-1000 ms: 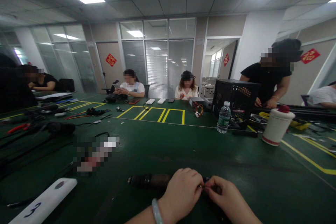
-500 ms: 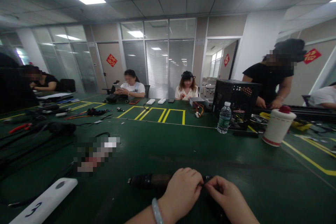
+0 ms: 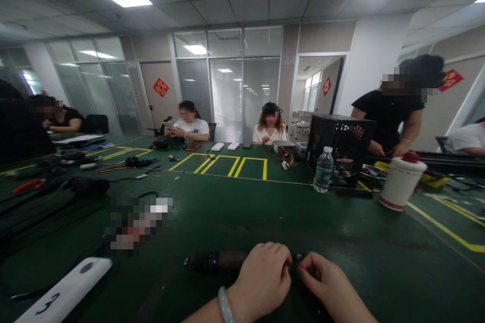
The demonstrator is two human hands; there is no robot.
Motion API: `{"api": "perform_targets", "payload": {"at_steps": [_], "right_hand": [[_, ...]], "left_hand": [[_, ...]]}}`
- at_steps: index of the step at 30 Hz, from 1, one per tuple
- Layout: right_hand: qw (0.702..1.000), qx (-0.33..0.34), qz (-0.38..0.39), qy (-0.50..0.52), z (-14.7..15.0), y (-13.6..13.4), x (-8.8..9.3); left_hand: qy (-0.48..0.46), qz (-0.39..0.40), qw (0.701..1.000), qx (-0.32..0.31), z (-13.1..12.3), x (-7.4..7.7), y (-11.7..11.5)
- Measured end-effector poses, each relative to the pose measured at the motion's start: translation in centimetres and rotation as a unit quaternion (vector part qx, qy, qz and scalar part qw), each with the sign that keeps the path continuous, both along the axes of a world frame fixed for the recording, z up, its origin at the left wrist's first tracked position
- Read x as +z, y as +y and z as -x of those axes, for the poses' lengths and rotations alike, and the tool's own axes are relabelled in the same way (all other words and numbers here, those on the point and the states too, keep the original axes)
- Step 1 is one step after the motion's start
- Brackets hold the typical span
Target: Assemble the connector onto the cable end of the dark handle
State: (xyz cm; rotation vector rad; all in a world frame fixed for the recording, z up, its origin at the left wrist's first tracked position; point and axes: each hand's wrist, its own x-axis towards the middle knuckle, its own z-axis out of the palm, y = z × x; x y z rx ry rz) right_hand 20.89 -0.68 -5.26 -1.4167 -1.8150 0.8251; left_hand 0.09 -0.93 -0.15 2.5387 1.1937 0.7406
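On the green table in front of me lies a dark, cylindrical tool (image 3: 215, 261) that looks like an electric screwdriver, its narrow metal tip pointing left. My left hand (image 3: 265, 272), with a pale bracelet at the wrist, is closed in a pinch in front of the tool's right part and hides it. Just to the right, my right hand (image 3: 328, 282) is also closed, thumb and forefinger together. The fingertips of both hands face each other across a small gap. Whatever they pinch is too small and dark to make out.
A white bar marked 3 (image 3: 64, 290) lies at left, near black cables (image 3: 71, 186). Ahead stand a water bottle (image 3: 323, 170), a black computer case (image 3: 341, 149) and a white container with a red top (image 3: 401, 181). Several people sit or stand around the table.
The fingertips of my two hands have drawn slightly apart: the left a little leftward, the right a little rightward. The dark tool has stayed where it was.
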Motion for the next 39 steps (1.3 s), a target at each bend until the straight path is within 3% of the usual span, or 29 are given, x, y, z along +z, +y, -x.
{"api": "perform_targets", "payload": {"at_steps": [12,24,39], "right_hand": [[0.999,-0.016,0.002,0.033,0.4,-0.3,1.0],[1.0,0.011,-0.007,-0.027,0.1,-0.3,0.9],[0.998,0.019,0.003,-0.059,0.3,-0.5,1.4]], "left_hand": [[0.022,-0.007,1.0,0.013,-0.3,-0.3,0.4],[0.037,-0.007,0.999,-0.022,0.1,0.2,0.1],[0.053,-0.014,0.998,0.028,-0.2,0.2,0.1]]}}
